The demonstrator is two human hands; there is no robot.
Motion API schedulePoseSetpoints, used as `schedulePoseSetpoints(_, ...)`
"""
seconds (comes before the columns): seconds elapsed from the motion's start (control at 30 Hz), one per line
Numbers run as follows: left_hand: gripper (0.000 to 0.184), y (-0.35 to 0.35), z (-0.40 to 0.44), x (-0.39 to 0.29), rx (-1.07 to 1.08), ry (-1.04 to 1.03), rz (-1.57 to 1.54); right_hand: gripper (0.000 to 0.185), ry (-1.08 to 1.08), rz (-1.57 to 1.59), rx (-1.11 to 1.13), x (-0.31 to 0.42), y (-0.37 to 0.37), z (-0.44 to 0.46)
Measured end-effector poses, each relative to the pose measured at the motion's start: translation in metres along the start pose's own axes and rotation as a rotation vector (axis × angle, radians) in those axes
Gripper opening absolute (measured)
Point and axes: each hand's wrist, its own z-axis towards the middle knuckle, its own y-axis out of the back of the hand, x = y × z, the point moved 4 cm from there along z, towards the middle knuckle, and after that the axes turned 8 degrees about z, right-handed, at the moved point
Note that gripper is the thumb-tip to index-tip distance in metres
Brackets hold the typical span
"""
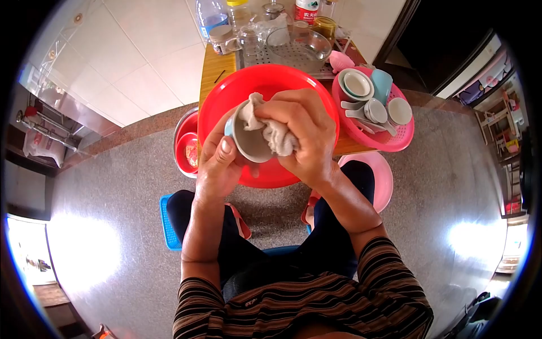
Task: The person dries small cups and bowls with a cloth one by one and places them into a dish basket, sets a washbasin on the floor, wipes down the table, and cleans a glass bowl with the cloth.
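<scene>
My left hand [217, 161] grips a small cup [251, 146] by its side, thumb on the rim, with the cup tilted so its pale inside faces me. In my right hand [307, 127] is a bunched whitish cloth [279, 137], pressed into the cup's mouth and over its rim. Both hands are above a large red basin [226, 85] on the table. The fingers of my left hand behind the cup are mostly hidden.
On the right, a pink colander [403, 133] holds bowls, cups and spoons. Jars and a glass bowl [299, 48] stand on a perforated tray at the back. A pink tub [384, 181] sits low right; a red bowl [186, 152] is at the left.
</scene>
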Motion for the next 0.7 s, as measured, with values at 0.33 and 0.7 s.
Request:
schedulePoseSetpoints(0.33, 0.073, 0.008, 0.002, -0.014, -0.185, -0.328, 0.213, 0.030, -0.375, 0.605, 0.279, 0.003, -0.009, 0.001)
schedulePoseSetpoints(0.7, 0.077, 0.006, -0.002, -0.014, -0.115, -0.277, 0.261, 0.027, -1.005, 1.189, 0.142, -0.018, 0.006, -0.017)
